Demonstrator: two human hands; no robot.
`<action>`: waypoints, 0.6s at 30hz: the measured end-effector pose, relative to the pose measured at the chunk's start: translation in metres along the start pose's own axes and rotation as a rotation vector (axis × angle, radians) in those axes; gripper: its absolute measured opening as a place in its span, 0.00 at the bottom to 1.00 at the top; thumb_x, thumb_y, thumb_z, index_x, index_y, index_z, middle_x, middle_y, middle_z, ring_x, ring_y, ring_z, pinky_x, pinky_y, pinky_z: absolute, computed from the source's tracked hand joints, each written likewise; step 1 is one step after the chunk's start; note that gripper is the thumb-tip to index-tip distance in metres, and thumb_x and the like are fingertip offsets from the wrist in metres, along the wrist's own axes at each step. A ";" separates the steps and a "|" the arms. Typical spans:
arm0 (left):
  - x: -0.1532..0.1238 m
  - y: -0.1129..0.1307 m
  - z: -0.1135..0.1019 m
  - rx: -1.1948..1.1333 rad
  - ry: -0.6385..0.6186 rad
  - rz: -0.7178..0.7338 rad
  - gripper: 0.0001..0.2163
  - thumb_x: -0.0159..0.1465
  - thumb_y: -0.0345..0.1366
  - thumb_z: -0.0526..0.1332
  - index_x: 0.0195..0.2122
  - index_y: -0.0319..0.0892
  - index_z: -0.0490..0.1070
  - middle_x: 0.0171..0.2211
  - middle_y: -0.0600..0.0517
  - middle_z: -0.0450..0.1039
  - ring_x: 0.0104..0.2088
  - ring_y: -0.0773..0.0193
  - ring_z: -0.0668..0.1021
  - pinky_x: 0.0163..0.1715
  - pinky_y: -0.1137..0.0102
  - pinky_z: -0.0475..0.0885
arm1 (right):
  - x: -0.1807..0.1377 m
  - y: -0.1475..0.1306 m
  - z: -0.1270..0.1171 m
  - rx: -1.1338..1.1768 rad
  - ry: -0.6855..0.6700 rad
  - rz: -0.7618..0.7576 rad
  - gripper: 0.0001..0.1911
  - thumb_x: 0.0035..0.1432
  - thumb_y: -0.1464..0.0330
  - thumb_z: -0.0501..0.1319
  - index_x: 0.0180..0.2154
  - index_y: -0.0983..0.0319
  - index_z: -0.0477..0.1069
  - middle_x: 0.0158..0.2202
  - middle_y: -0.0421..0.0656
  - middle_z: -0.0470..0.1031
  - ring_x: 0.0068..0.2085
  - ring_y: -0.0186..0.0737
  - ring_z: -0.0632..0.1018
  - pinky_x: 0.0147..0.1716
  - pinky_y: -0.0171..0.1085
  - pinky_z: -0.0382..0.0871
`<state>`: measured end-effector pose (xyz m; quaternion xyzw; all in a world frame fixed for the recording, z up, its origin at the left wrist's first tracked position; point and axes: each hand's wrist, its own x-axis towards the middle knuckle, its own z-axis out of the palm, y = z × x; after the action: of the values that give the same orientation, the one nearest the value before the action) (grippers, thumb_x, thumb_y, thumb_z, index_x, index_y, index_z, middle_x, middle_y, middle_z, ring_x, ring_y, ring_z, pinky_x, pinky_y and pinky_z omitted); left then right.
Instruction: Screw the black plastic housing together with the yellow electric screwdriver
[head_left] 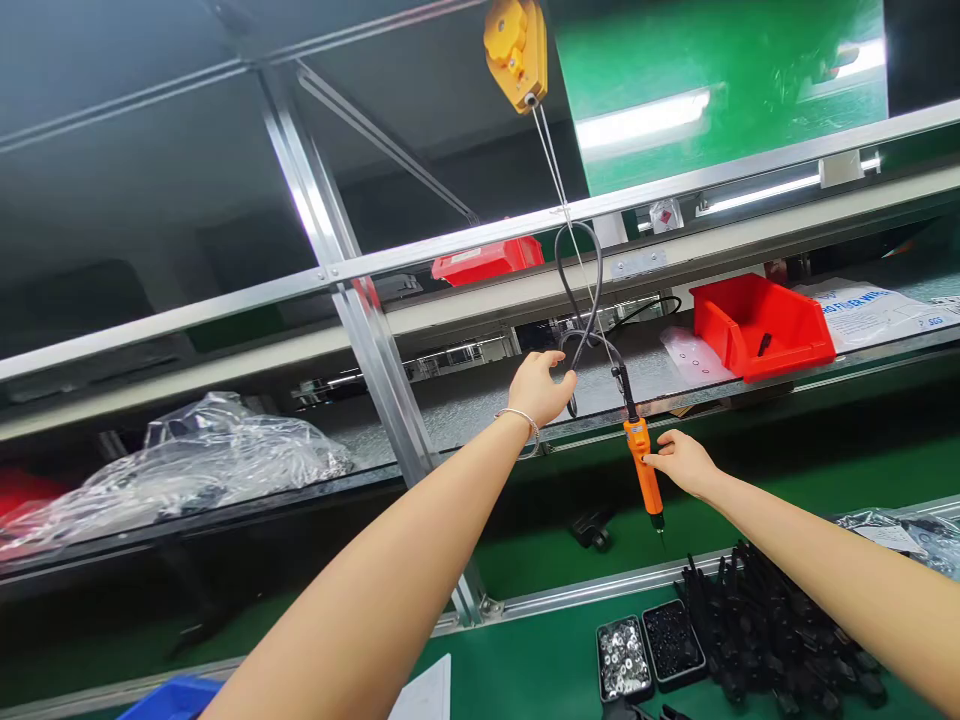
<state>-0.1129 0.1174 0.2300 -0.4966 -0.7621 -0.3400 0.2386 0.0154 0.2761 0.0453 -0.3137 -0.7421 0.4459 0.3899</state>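
An orange electric screwdriver (643, 468) hangs bit-down from thin wires under a yellow spring balancer (516, 48). My right hand (684, 462) pinches the screwdriver's orange body from the right. A grey cable (583, 300) loops up from the tool's top. My left hand (541, 388), with a bracelet on its wrist, reaches up and curls its fingers around the cable's lower loop.
A red bin (761, 325) and a white bag (874, 305) sit on the shelf at the right. Clear plastic bags (187, 465) lie on the left shelf. Two small trays of screws (649, 652) and a pile of black parts (765, 625) rest on the green bench. A blue bin (171, 698) shows at the bottom left.
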 end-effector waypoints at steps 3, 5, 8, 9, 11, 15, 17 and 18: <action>0.009 0.004 0.005 -0.020 -0.049 0.007 0.17 0.61 0.40 0.58 0.51 0.42 0.70 0.51 0.45 0.72 0.53 0.56 0.74 0.56 0.63 0.65 | 0.005 -0.005 -0.003 0.010 -0.008 -0.022 0.22 0.45 0.63 0.70 0.41 0.63 0.67 0.36 0.44 0.74 0.39 0.43 0.76 0.37 0.38 0.68; 0.014 0.003 0.010 -0.027 -0.111 -0.012 0.18 0.61 0.41 0.58 0.51 0.41 0.69 0.48 0.45 0.75 0.50 0.55 0.76 0.52 0.64 0.68 | 0.007 -0.009 0.001 0.030 -0.028 -0.030 0.23 0.44 0.64 0.71 0.41 0.62 0.67 0.36 0.43 0.73 0.39 0.43 0.76 0.37 0.37 0.67; 0.013 0.003 0.016 -0.038 -0.223 -0.018 0.14 0.63 0.39 0.56 0.46 0.39 0.71 0.38 0.45 0.79 0.37 0.56 0.80 0.39 0.65 0.73 | 0.005 -0.015 0.015 0.091 -0.090 -0.029 0.19 0.43 0.68 0.70 0.38 0.62 0.68 0.34 0.40 0.73 0.37 0.41 0.75 0.37 0.37 0.66; 0.008 0.004 0.016 -0.045 -0.248 0.000 0.13 0.64 0.38 0.53 0.44 0.39 0.72 0.36 0.45 0.79 0.32 0.58 0.79 0.35 0.66 0.74 | 0.003 -0.017 0.022 0.116 -0.101 -0.022 0.16 0.44 0.69 0.70 0.36 0.62 0.67 0.33 0.40 0.72 0.36 0.41 0.74 0.37 0.37 0.66; -0.008 0.011 0.016 -0.058 -0.279 0.071 0.14 0.64 0.33 0.49 0.44 0.41 0.71 0.37 0.47 0.79 0.28 0.61 0.78 0.30 0.67 0.73 | -0.005 -0.022 0.038 0.174 -0.106 -0.003 0.13 0.44 0.72 0.68 0.33 0.61 0.66 0.31 0.39 0.71 0.35 0.40 0.73 0.37 0.38 0.64; -0.058 0.028 0.008 -0.024 -0.293 0.279 0.15 0.58 0.26 0.52 0.42 0.44 0.73 0.44 0.46 0.76 0.43 0.56 0.77 0.45 0.62 0.73 | -0.034 -0.042 0.071 0.389 -0.208 0.006 0.13 0.41 0.73 0.65 0.30 0.61 0.62 0.28 0.37 0.68 0.31 0.37 0.70 0.33 0.35 0.62; -0.083 0.029 -0.002 0.024 -0.219 0.427 0.13 0.55 0.25 0.56 0.37 0.45 0.74 0.48 0.45 0.72 0.52 0.52 0.72 0.56 0.56 0.65 | -0.054 -0.057 0.081 0.534 -0.346 -0.006 0.13 0.39 0.72 0.64 0.29 0.61 0.62 0.26 0.36 0.66 0.28 0.35 0.68 0.30 0.34 0.61; -0.094 0.026 -0.008 0.050 -0.091 0.534 0.12 0.55 0.25 0.58 0.36 0.47 0.74 0.49 0.46 0.71 0.54 0.51 0.70 0.58 0.55 0.62 | -0.065 -0.064 0.084 0.607 -0.427 -0.008 0.14 0.38 0.70 0.64 0.30 0.61 0.63 0.25 0.36 0.66 0.28 0.34 0.68 0.29 0.34 0.61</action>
<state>-0.0519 0.0626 0.1765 -0.6886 -0.6224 -0.2235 0.2975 -0.0319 0.1627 0.0588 -0.0806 -0.6419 0.6996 0.3035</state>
